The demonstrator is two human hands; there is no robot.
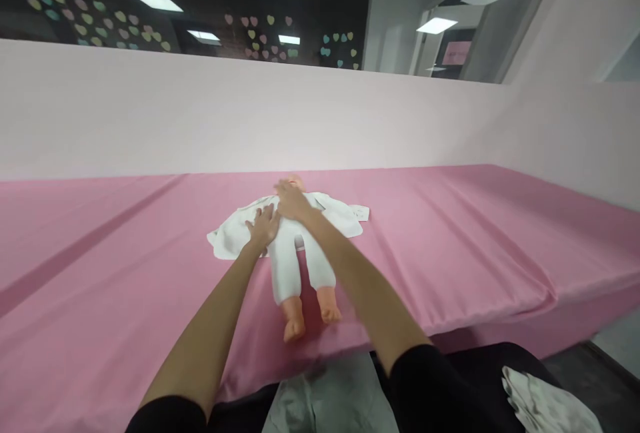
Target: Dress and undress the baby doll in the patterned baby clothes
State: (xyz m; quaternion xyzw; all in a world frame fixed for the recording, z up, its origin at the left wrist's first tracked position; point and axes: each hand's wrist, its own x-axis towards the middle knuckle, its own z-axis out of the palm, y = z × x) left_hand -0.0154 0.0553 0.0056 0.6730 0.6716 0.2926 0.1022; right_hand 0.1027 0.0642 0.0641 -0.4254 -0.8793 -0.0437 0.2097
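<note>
A baby doll (285,273) in white trousers lies on its back, its bare feet toward me. A white garment (233,236) is spread out to both sides of its torso, with one sleeve end reaching right. My left hand (264,225) rests flat at the doll's side on the white cloth, fingers spread. Across the upper chest lies my right hand (293,201), its fingers stretched to the left and a little blurred. The doll's head (297,182) shows only in part behind this hand. I cannot make out whether either hand touches the doll's skin.
Pink cloth (125,273) with some creases covers the table, whose front edge is close to me. A white wall (240,113) with dark glass above stands behind it. Pale fabric (330,400) lies at my lap, and another crumpled white cloth (550,403) is at lower right.
</note>
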